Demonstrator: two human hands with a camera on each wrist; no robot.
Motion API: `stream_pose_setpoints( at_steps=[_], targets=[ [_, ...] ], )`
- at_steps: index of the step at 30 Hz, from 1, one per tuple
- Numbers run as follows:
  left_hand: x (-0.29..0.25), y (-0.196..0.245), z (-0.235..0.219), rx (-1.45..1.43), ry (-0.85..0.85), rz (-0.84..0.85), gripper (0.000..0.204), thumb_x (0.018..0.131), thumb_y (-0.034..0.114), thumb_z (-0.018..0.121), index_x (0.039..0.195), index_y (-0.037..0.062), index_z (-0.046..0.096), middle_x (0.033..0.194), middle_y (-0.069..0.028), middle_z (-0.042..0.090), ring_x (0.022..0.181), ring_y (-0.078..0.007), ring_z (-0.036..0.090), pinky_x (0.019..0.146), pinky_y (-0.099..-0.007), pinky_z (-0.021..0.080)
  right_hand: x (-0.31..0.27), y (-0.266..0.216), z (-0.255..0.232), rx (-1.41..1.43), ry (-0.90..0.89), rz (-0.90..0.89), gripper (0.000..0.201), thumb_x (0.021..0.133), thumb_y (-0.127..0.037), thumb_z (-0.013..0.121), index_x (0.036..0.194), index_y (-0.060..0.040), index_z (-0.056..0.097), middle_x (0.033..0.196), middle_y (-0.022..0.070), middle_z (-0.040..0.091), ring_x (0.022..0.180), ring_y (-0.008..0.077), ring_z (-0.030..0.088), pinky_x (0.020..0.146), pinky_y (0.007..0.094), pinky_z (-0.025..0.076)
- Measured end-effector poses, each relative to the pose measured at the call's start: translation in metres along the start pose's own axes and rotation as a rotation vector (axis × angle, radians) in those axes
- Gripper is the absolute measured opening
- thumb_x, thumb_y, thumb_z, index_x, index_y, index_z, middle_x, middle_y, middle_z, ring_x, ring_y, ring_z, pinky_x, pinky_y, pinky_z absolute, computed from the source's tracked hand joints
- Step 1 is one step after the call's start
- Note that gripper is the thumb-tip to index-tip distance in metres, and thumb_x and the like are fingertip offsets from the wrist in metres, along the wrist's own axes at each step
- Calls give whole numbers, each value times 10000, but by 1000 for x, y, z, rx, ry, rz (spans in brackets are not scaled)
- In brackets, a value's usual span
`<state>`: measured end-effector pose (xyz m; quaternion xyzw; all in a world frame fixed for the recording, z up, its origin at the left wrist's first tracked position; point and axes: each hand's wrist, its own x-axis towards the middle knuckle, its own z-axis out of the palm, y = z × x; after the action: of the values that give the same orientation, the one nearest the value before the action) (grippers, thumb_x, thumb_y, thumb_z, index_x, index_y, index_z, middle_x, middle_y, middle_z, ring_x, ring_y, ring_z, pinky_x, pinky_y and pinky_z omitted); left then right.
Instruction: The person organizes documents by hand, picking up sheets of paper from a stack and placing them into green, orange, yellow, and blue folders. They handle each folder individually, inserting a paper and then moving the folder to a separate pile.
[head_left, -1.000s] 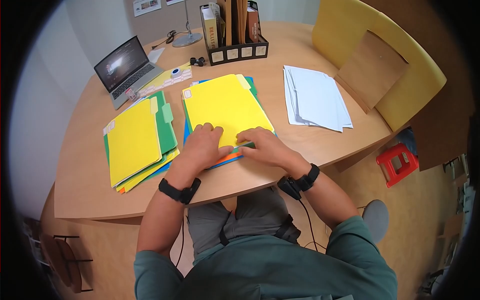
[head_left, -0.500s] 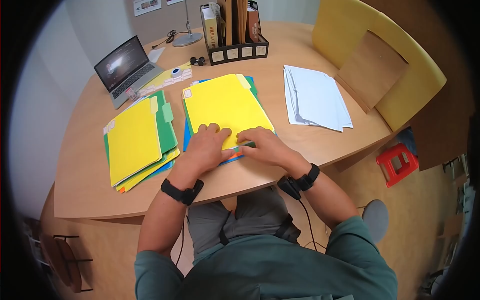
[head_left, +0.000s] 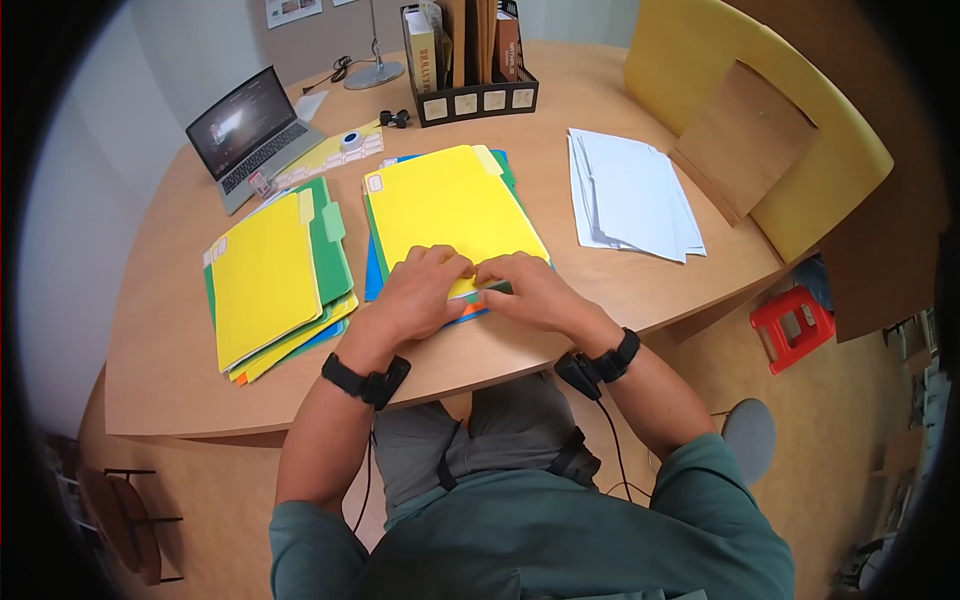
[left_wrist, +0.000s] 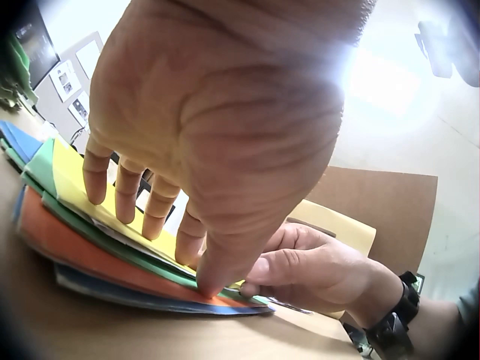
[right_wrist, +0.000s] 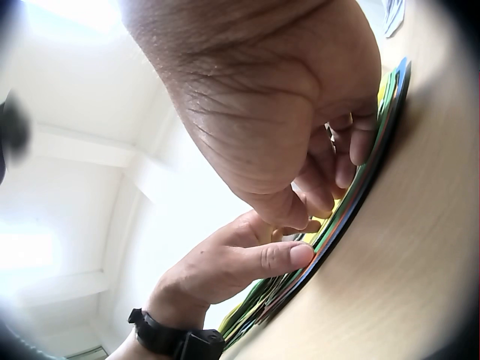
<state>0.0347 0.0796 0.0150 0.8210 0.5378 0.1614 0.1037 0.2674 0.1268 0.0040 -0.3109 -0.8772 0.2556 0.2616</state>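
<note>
A stack of file folders lies in front of me, a yellow folder (head_left: 450, 200) on top. In the left wrist view, green, an orange folder (left_wrist: 97, 255) and a blue folder (left_wrist: 150, 296) show beneath it. My left hand (head_left: 425, 290) rests at the near edge, fingers spread on the yellow folder and thumb touching the layered edges. Beside it, my right hand (head_left: 530, 290) pinches the near edge of the upper folders between thumb and fingers, by the near right corner. How many folders it holds, I cannot tell. The two hands almost meet.
Another folder pile (head_left: 265, 290) lies left, loose white papers (head_left: 635, 195) right. Behind stand a laptop (head_left: 250, 130), a label sheet (head_left: 330, 172), a black organizer (head_left: 480, 103) with books, and a lamp base (head_left: 375, 75). A brown envelope (head_left: 745, 140) leans against a yellow panel (head_left: 800, 80).
My left hand has slid right along the near edge of the stack towards my right hand, which has stayed at its place. The stack lies where it was.
</note>
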Motion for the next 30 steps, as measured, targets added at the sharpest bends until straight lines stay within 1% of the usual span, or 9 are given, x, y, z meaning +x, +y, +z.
stream_pose_setpoints(
  at_steps=[1,5,7,8,10,16,21,24,30],
  targets=[
    [0,-1,0,19,-2,3,340,933,279,791,1240,142,740,1365,-113,674,1279,-383,610,1081,-503,519,1,-1,-1,12,-28,30,279,925,-225,727,1089,-9,795,1083,212,799,1037,421,739,942,496,577],
    [6,0,-2,37,-51,-17,348,937,295,782,1246,140,742,1364,-115,673,1283,-383,608,1081,-499,517,1,-3,-4,35,-72,72,284,933,-228,730,1102,-10,794,1102,198,802,1055,417,735,960,496,571],
    [7,2,-4,7,-77,-32,381,901,267,801,1228,98,703,1370,-151,666,1268,-407,589,1103,-482,499,0,-3,-4,32,-66,65,285,937,-230,730,1110,-13,793,1109,194,803,1066,415,732,972,495,567],
    [7,1,-2,8,-78,-32,381,901,267,801,1228,98,703,1370,-151,666,1268,-407,589,1103,-482,499,0,-4,-4,30,-60,59,287,940,-232,730,1117,-15,792,1116,190,804,1077,413,729,983,495,563],
    [5,1,1,-1,-3,-8,350,899,260,800,1191,96,698,1357,-146,667,1253,-404,592,1093,-482,500,-2,-1,-2,21,-45,48,285,942,-232,730,1120,-18,792,1122,188,804,1089,412,725,991,494,560],
    [5,3,-3,-11,-43,-25,335,902,244,794,1187,99,691,1351,-145,664,1261,-401,588,1101,-480,493,-2,-1,-2,34,-56,69,282,947,-240,730,1126,-30,792,1137,176,803,1114,409,713,1010,492,551],
    [4,2,-1,-22,-40,-23,323,908,238,789,1182,102,684,1354,-153,657,1270,-403,580,1114,-480,482,-2,0,-1,34,-57,70,273,950,-240,727,1118,-33,787,1127,171,803,1105,406,711,1012,491,548],
    [4,2,-1,-22,-39,-23,320,913,236,785,1182,101,676,1355,-155,652,1272,-403,577,1114,-478,480,-3,2,0,34,-70,75,278,951,-243,729,1131,-38,780,1144,168,798,1129,399,704,1025,488,540],
    [3,4,-1,-30,-15,-27,307,925,236,776,1174,94,666,1330,-149,650,1267,-401,577,1102,-476,482,-8,10,9,7,-3,3,284,947,-244,738,1156,-54,766,1212,149,766,1187,370,672,1066,464,517]
  ],
)
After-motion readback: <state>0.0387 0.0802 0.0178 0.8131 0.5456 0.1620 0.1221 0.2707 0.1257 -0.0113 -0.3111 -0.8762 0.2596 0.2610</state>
